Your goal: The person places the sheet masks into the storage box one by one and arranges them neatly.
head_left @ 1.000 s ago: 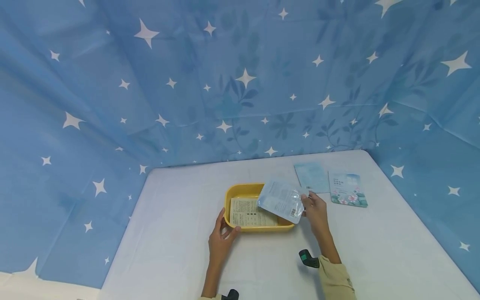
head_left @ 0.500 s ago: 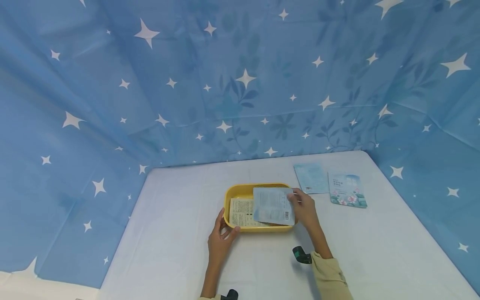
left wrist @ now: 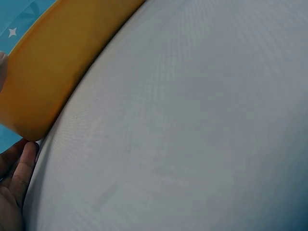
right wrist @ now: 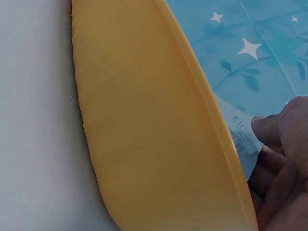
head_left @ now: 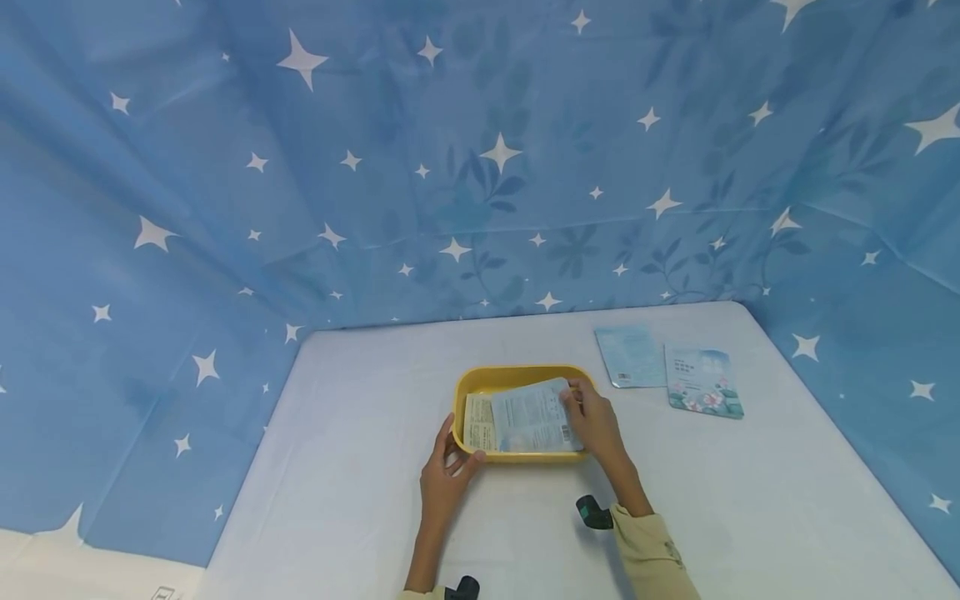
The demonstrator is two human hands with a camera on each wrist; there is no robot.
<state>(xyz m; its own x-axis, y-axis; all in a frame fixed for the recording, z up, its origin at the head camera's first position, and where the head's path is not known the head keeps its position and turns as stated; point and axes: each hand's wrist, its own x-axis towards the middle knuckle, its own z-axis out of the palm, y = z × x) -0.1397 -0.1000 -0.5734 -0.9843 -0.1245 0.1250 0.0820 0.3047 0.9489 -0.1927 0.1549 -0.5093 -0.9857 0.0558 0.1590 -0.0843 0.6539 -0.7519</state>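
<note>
Left hand grips a smooth tray (rounded), right hand pinches a thin packet.

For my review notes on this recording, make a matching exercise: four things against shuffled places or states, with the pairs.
Column one:
1. Cream printed item
2. Flowered packet
3. Left grip
4. Right grip

Column two:
A. On the table, far right
B. Pinching a blue packet
C. At the yellow tray's near left corner
D. Inside the tray, partly covered

Pairs: 1-D, 2-A, 3-C, 4-B
</note>
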